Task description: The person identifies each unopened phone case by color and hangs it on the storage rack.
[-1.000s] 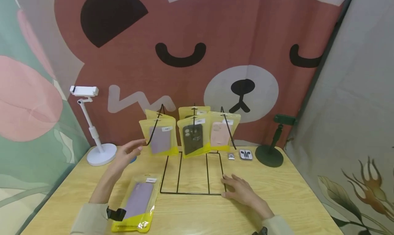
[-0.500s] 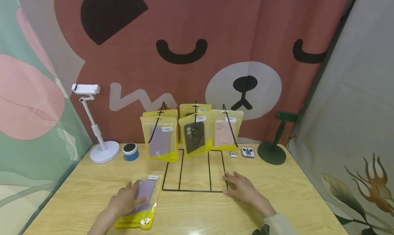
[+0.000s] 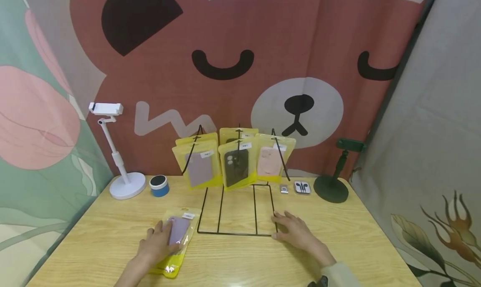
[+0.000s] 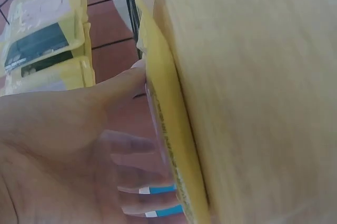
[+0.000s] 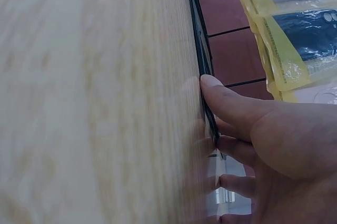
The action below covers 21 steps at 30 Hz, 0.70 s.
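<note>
Left hand (image 3: 158, 246) now grips yellow packet (image 3: 175, 241), lifting its edge.

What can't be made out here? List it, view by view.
- Head view: the left hand covers the lower half of the lying pouch.
- Head view: the labels on the hanging pouches are too small to read.
- Left wrist view: the table is blurred and fills the right side.
- Right wrist view: the right hand hides the rack corner.
</note>
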Tool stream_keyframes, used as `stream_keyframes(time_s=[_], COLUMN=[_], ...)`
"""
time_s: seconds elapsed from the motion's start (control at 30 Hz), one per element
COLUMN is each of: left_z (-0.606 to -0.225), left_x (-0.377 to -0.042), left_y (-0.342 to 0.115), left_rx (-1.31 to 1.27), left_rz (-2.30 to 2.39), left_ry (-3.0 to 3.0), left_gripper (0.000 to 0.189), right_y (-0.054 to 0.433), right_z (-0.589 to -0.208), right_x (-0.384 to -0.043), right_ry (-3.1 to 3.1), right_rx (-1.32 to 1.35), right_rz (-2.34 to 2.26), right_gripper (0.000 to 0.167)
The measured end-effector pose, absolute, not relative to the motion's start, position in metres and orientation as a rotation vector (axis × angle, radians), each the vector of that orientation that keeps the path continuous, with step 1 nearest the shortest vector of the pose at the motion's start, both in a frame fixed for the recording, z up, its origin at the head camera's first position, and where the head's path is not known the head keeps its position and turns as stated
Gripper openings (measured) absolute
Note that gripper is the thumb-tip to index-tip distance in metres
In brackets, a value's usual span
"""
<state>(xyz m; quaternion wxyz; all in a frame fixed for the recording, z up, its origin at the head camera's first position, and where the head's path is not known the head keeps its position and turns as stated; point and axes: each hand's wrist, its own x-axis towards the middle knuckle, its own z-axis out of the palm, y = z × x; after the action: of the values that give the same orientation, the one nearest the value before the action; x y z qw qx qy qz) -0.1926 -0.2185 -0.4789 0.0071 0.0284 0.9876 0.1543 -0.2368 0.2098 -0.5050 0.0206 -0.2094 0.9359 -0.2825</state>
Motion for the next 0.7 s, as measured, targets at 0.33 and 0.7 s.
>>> stream_keyframes(time_s=[0.33, 0.7], left_z=[-0.478, -0.482], left_x=[-0.210, -0.215], left_y=[-0.241, -0.258], left_rx=[0.160, 0.200], left_rz=[0.762, 1.109], left_ry=[3.062, 2.972], left_gripper=[0.106, 0.063], right_y=[0.209, 0.209], right_z=[-0.503, -0.507], right_x=[-0.237, -0.237], right_ry=[2.918, 2.912], right_rx=[-0.642, -0.637], right_rz=[-0.880, -0.888], right_gripper=[0.061, 0.060])
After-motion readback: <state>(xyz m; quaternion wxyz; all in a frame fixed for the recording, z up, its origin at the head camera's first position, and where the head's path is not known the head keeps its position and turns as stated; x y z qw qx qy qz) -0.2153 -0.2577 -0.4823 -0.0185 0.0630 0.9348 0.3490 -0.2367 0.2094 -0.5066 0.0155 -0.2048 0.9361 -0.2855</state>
